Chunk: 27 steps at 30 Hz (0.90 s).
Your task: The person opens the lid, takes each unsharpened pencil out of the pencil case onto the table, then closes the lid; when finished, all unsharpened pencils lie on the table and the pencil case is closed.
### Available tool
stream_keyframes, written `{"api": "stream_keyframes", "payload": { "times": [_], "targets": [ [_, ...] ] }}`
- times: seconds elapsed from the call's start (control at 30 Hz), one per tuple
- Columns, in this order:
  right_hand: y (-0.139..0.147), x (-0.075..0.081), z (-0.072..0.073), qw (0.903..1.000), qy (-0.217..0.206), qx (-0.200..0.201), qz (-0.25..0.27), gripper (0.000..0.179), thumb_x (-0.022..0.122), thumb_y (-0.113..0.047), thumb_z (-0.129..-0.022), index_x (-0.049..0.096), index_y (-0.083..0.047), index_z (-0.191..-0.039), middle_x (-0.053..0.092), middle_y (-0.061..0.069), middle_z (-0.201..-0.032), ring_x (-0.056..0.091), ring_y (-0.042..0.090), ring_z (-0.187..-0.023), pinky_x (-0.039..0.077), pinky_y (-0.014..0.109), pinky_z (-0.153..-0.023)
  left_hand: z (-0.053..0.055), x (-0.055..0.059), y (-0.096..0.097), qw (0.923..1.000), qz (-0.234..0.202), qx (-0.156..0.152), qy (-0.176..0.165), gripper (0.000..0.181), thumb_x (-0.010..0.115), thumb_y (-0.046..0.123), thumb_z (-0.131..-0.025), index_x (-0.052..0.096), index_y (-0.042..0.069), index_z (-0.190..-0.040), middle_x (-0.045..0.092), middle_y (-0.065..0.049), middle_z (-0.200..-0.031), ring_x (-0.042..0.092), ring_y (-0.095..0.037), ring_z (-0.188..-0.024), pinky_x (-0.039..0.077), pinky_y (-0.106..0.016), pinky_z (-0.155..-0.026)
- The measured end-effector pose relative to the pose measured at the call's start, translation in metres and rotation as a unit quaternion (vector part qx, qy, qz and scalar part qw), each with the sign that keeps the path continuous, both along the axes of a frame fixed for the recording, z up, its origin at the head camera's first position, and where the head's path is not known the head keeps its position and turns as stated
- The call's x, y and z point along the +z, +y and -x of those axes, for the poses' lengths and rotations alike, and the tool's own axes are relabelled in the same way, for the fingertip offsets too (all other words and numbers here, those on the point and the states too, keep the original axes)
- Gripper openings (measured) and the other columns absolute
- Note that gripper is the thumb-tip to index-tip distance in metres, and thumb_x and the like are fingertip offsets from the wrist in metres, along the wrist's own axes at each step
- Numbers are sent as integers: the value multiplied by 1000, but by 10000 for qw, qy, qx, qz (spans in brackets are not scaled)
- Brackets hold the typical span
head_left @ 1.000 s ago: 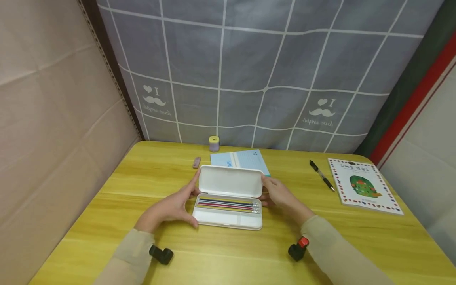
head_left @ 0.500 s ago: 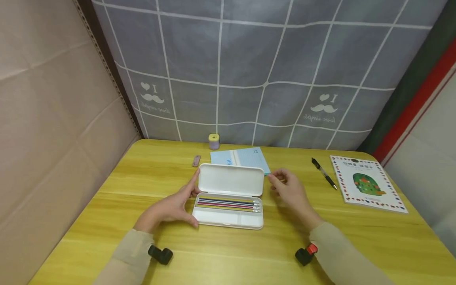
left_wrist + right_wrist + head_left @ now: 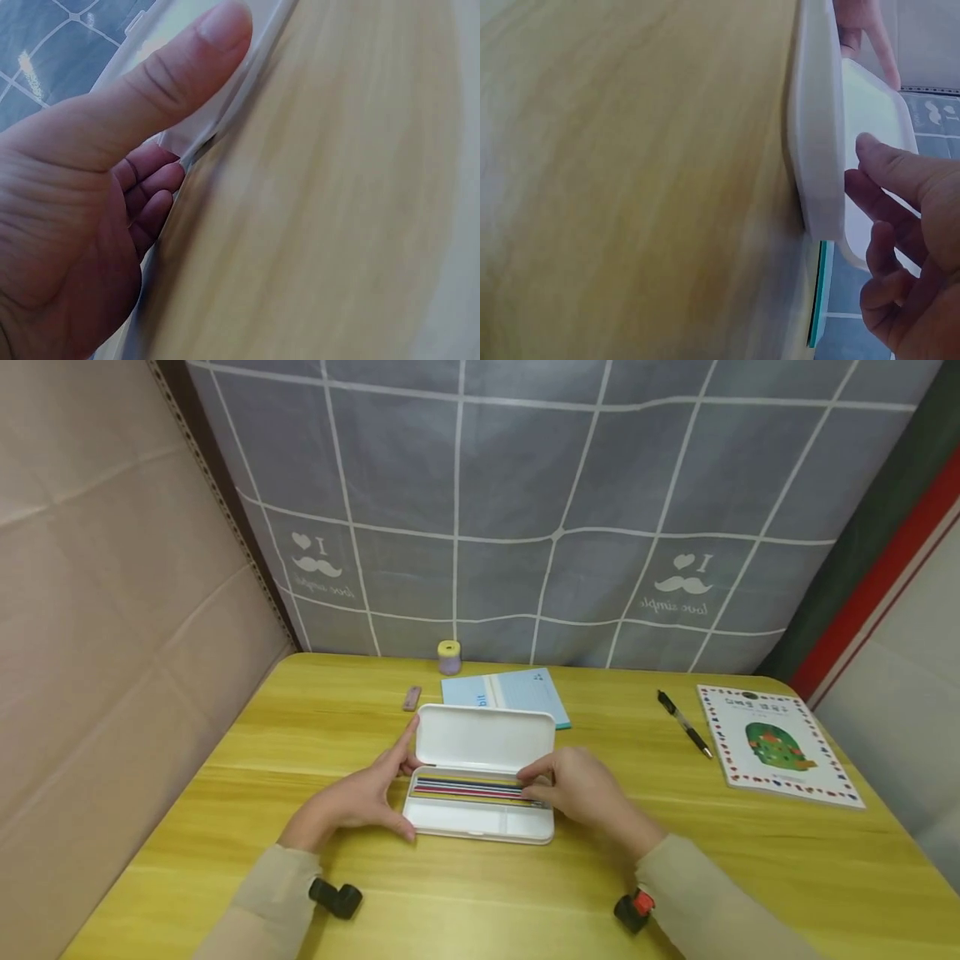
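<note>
1. Head view: the case (image 3: 457, 815) is seen set on the table (image 3: 465, 902), its lid (image 3: 483, 739) raised, with pencils (image 3: 465, 788) laid along its rear part.
2. The case's left end is spanned by the left hand (image 3: 352, 797), thumb and forefinger spread wide; the case is touched rather than gripped.
3. Over the pencils' right ends, the right hand (image 3: 588, 787) is held with thumb and forefinger slightly parted; whether a pencil is pinched cannot be told.
4. Behind, the notebook (image 3: 517, 690) is partly hidden by the lid.
5. At right, a pen (image 3: 684, 723) is placed beside a book (image 3: 780, 747).
</note>
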State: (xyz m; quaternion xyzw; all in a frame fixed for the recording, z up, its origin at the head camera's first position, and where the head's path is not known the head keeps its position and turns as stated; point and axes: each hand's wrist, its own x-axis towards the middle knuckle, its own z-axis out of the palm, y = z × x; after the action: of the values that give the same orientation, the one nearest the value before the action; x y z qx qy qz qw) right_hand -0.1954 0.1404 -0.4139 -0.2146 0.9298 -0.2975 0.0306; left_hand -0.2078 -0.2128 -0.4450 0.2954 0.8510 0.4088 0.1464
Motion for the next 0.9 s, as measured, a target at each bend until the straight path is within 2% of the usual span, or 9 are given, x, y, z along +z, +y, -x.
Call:
{"api": "stream_keyframes", "payload": {
  "times": [0.1, 0.17, 0.2, 0.4, 0.7, 0.9],
  "targets": [
    [-6, -1, 0, 9996, 92, -121, -245, 16, 90, -26, -84, 86, -23, -99, 76, -8, -82, 67, 10, -81, 54, 33, -74, 0, 0, 0, 10000, 13, 28, -28, 160, 101, 34, -64, -25, 31, -163, 49, -3, -134, 49, -21, -122, 38, -38, -113],
    [-9, -1, 0, 9992, 92, -219, -337, 16, 91, -24, -82, 86, -24, -97, 78, -11, -95, 69, 10, -94, 56, 38, -85, 0, 0, 0, 10000, 22, 35, -47, 160, 101, 34, -64, -25, 32, -163, 50, -2, -134, 49, -20, -122, 38, -37, -113],
    [-10, -1, -1, 9989, 51, -282, -370, 16, 91, -24, -81, 86, -25, -97, 78, -11, -97, 69, 11, -95, 56, 39, -86, 0, -1, 1, 10000, 14, 35, -57, 160, 101, 34, -64, -25, 33, -163, 50, -2, -134, 49, -20, -122, 38, -37, -113],
    [-14, -2, -2, 9986, -2, -400, -355, 19, 93, -23, -79, 86, -24, -97, 78, -10, -98, 69, 10, -96, 56, 39, -86, -1, 0, 0, 9999, -14, 56, -85, 160, 101, 33, -64, -25, 33, -163, 49, -2, -134, 49, -21, -124, 37, -40, -114],
    [-16, -9, -4, 9984, -218, -512, 117, 18, 92, -19, -81, 85, -22, -98, 79, -9, -97, 70, 12, -101, 55, 42, -92, -1, -1, 0, 9999, 9, 64, -103, 160, 101, 34, -65, -25, 32, -163, 49, -2, -134, 47, -21, -125, 37, -40, -114],
    [-15, -15, -4, 9960, -300, -552, 641, 15, 91, -15, -81, 85, -19, -94, 78, -8, -91, 70, 10, -92, 56, 35, -84, -1, -1, 0, 9999, -38, 36, -110, 160, 101, 33, -65, -25, 31, -163, 49, -3, -135, 48, -22, -125, 37, -41, -114]
  ]
}}
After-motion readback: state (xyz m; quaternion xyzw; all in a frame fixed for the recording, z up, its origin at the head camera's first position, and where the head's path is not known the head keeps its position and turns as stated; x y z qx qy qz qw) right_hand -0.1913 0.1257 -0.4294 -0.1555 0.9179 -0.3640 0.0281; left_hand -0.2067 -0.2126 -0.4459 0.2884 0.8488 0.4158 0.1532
